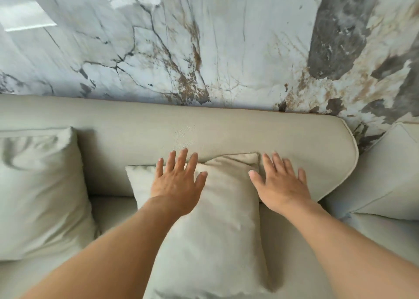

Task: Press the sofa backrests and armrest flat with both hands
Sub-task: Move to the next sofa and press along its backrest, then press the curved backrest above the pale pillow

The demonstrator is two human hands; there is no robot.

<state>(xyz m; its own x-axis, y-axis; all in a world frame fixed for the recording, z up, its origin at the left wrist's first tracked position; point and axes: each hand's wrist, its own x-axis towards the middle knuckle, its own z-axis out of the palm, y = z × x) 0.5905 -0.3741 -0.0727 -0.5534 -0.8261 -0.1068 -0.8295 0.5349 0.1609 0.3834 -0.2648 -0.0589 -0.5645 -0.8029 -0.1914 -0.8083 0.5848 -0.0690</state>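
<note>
A pale beige sofa backrest [226, 131] runs across the middle of the view against the wall. My left hand [176, 183] is spread flat, palm down, over the top of a small beige cushion [217, 219] that leans on the backrest, its fingertips reaching the backrest. To the right of the cushion, my right hand [280, 183] lies flat with fingers apart on the lower backrest. Neither hand holds anything. A second padded section, backrest or armrest, [385, 174] angles in at the right edge.
A larger pale cushion [38, 192] leans at the left. A marble-patterned wall [204, 44] rises directly behind the sofa. The seat [113, 208] shows between the cushions, and a gap separates the backrest's rounded right end from the right section.
</note>
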